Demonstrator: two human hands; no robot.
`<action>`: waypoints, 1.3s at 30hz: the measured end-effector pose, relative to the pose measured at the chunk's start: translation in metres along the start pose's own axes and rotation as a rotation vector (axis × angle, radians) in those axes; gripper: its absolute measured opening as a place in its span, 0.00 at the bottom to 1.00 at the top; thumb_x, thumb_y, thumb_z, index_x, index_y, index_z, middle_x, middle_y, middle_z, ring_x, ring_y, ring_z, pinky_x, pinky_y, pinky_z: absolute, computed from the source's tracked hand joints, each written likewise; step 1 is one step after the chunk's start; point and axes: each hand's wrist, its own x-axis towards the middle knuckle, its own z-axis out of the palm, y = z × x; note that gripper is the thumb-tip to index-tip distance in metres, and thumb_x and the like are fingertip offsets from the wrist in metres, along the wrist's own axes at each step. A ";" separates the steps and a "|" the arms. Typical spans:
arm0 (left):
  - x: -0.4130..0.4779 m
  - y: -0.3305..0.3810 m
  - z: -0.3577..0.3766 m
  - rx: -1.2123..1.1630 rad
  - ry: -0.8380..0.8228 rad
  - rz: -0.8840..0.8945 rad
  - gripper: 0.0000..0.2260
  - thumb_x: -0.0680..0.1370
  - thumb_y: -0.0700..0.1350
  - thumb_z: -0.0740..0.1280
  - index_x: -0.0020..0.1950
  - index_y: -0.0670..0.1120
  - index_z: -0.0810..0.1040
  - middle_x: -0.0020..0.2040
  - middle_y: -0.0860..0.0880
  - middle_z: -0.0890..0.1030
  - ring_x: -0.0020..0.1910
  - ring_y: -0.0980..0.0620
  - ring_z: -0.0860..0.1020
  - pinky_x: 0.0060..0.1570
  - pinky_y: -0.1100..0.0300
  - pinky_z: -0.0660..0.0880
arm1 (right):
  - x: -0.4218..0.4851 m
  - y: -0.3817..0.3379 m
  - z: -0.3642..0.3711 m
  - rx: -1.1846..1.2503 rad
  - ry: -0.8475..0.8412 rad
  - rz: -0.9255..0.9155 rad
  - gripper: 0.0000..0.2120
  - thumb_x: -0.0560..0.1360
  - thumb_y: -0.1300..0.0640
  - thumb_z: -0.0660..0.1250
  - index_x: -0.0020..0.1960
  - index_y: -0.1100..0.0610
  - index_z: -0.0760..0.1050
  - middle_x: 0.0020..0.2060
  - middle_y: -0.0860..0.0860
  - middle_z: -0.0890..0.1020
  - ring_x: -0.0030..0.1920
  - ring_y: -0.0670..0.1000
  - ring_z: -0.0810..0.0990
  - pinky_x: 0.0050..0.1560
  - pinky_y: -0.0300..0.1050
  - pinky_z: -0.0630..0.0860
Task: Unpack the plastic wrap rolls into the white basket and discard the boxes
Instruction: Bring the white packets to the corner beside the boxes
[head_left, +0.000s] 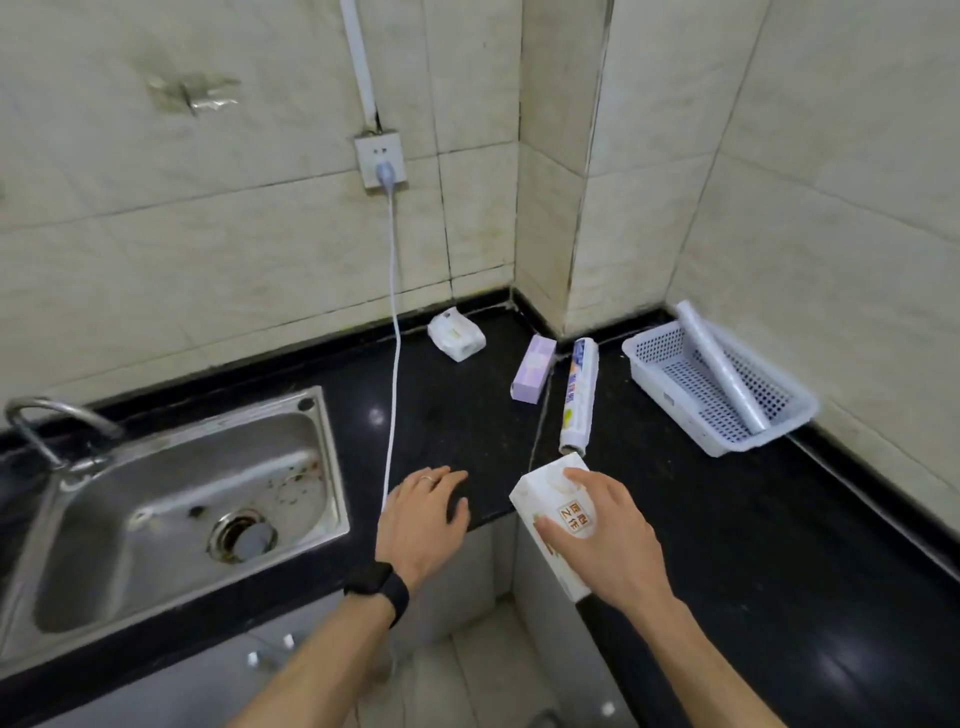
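Head view finds our right hand (608, 540) gripping a white box (537, 496) at the inner corner of the black surface (727, 545), with its near end past the front edge. Our left hand (426, 514) lies relaxed and empty, fingertips on that edge. One clear roll (722, 369) rests slanted in the white basket (670, 402) by the right wall, while a printed roll (579, 397) lies just beyond the box, between a purple box (532, 369) and the basket, open surface on its right.

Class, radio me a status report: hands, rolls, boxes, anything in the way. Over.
Left hand open at counter edge. Right hand grips white box. Bare roll in white basket; printed roll, purple box on counter. No obstruction visible.
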 end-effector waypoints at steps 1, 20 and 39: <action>0.010 0.000 -0.001 0.018 -0.016 -0.002 0.20 0.79 0.55 0.58 0.71 0.57 0.71 0.71 0.55 0.73 0.72 0.52 0.67 0.70 0.54 0.66 | 0.013 0.000 0.000 0.012 -0.007 0.003 0.35 0.70 0.34 0.69 0.73 0.40 0.64 0.71 0.41 0.68 0.64 0.47 0.74 0.57 0.47 0.74; 0.194 -0.007 0.025 -0.004 -0.129 -0.094 0.20 0.79 0.53 0.59 0.72 0.56 0.70 0.72 0.53 0.72 0.72 0.51 0.66 0.69 0.55 0.64 | 0.211 -0.009 0.020 0.076 -0.116 0.040 0.33 0.71 0.36 0.71 0.72 0.42 0.65 0.71 0.44 0.69 0.66 0.48 0.73 0.56 0.46 0.72; 0.314 -0.113 0.145 -0.102 -0.389 -0.405 0.31 0.80 0.62 0.51 0.80 0.59 0.43 0.80 0.53 0.38 0.79 0.49 0.37 0.72 0.35 0.42 | 0.428 -0.072 0.162 -0.087 -0.224 0.061 0.32 0.74 0.36 0.67 0.73 0.44 0.62 0.72 0.52 0.65 0.66 0.57 0.73 0.63 0.54 0.75</action>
